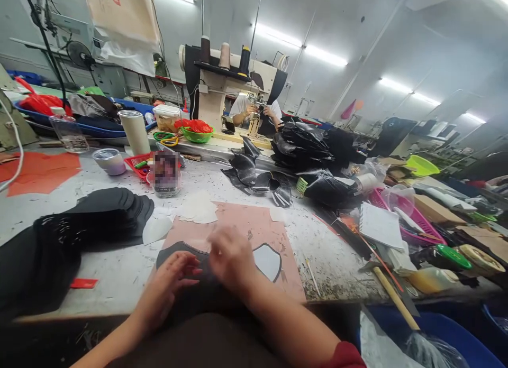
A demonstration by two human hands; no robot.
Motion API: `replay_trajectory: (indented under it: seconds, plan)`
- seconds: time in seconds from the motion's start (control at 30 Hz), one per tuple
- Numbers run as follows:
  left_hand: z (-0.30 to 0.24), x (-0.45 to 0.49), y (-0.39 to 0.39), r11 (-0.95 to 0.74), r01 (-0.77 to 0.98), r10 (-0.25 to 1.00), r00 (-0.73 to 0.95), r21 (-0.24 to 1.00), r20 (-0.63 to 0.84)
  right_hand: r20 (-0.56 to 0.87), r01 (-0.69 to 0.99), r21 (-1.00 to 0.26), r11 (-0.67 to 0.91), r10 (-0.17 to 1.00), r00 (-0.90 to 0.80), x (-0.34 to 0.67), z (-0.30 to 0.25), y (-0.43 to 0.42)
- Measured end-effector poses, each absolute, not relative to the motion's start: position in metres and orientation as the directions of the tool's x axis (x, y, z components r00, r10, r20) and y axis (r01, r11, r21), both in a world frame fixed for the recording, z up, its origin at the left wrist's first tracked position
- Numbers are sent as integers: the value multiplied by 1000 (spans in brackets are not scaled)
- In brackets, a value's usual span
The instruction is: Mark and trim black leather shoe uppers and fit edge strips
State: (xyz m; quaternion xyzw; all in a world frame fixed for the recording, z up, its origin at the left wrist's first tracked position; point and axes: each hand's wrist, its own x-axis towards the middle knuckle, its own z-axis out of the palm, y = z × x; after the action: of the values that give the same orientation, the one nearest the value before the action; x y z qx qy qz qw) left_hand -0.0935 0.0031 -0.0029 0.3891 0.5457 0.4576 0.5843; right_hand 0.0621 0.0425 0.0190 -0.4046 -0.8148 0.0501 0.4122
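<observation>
A black cut piece (180,250) with a curved top edge lies on a pink sheet (273,233) in front of me. Over its left part is my left hand (174,275), its fingers apart and slightly bent, holding nothing that I can see. My right hand (232,257) is above the right part of the piece, fingers curled and smeared by motion; whether anything is in them cannot be seen. Right of that hand lies a pale panel (268,261) with a black border. White paper-like pieces (198,208) rest on the sheet's far edge.
A stack of black pieces (107,214) stands at left, near a red tag (84,283). A thin white stick (313,278) and a wooden-handled hammer (395,296) lie at right. Behind are black leather parts (254,169), a tumbler (135,132) and a sewing machine (222,93) with a person.
</observation>
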Motion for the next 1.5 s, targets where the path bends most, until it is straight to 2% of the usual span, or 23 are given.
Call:
replay_trajectory:
  seconds: [0.07, 0.1, 0.27, 0.33, 0.4, 0.47, 0.53, 0.57, 0.63, 0.67, 0.73, 0.83, 0.93, 1.37, 1.5]
  plan:
    - [0, -102, -2, 389, -275, 910, -38, 879, -414, 661, 584, -143, 799, 516, -544, 50, 8, 24]
    - [1, -106, -5, 421, -297, 892, -33, 857, -450, 651, 561, -79, 824, 469, -597, 47, 3, 17]
    - [2, -123, -21, 446, -446, 862, -18, 776, -507, 636, 552, -6, 834, 429, -642, 40, -18, 7]
    - [1, -127, -24, 433, -425, 870, -34, 795, -492, 630, 529, 24, 848, 398, -667, 37, -21, 6]
    - [1, -131, -23, 427, -352, 880, -51, 833, -472, 618, 494, -51, 868, 417, -667, 36, -19, 6]
    - [0, -136, -21, 437, -302, 877, -69, 847, -476, 541, 549, -247, 799, 583, -605, 37, -13, 11]
    - [-2, -142, -16, 453, -279, 869, -74, 847, -489, 315, 666, -456, 590, 807, -499, 40, -5, 20]
    - [-3, -145, -13, 456, -266, 868, -80, 849, -490, 161, 711, -525, 469, 874, -458, 41, -1, 27]
    - [-6, -150, -6, 442, -225, 876, -99, 868, -472, -105, 758, -580, 299, 895, -434, 42, 5, 41]
    - [-8, -151, -2, 429, -193, 884, -114, 883, -454, -188, 774, -578, 259, 881, -435, 41, 6, 47]
    - [-15, -154, 8, 402, -88, 900, -145, 911, -411, -256, 810, -540, 230, 872, -418, 36, 6, 58]
    - [-28, -159, 19, 354, 164, 929, -177, 921, -325, -278, 853, -466, 234, 877, -392, 27, 2, 67]
    - [-38, -163, 24, 314, 364, 946, -198, 877, -256, -288, 876, -418, 240, 880, -379, 21, -1, 69]
    - [-33, -161, 25, 251, 707, 968, -166, 662, -190, -243, 896, -329, 298, 890, -385, 19, -11, 76]
    - [-23, -157, 24, 188, 848, 978, -112, 496, -178, -198, 899, -289, 327, 899, -391, 19, -17, 76]
